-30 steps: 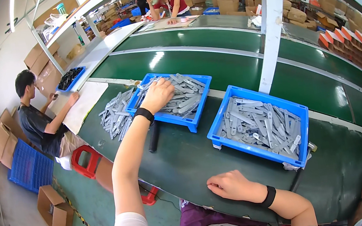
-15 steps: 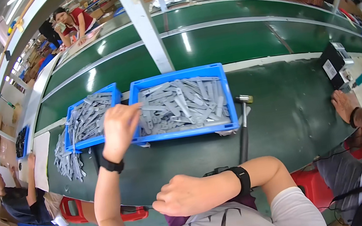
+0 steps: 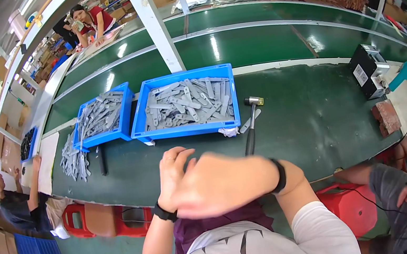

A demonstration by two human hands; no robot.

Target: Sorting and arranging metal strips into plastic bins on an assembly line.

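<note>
My left hand (image 3: 169, 175) is over the near table edge, in front of the larger blue tray, fingers loosely curved and apart with nothing visible in them. My right hand (image 3: 218, 183) crosses in front of it, blurred by motion, its fingers hidden or smeared. The larger blue tray (image 3: 182, 129) holds many flat grey strips (image 3: 191, 99). A smaller blue tray (image 3: 107, 138) to its left is heaped with similar strips, and a loose pile of strips (image 3: 75, 163) lies beside it. A hammer (image 3: 251, 139) with a dark handle rests right of the larger tray, with one grey strip (image 3: 251, 121) next to it.
A dark bar (image 3: 102, 161) lies below the smaller tray. At the right stand a black machine (image 3: 367, 72) and a reddish block (image 3: 386, 118). A white post (image 3: 152, 23) rises behind the trays. Co-workers sit left and right; red stools (image 3: 352, 210) stand below the table.
My left hand has come back from the trays toward my body, and my right hand has moved up and across it. The co-worker's hand at the right has withdrawn from the table.
</note>
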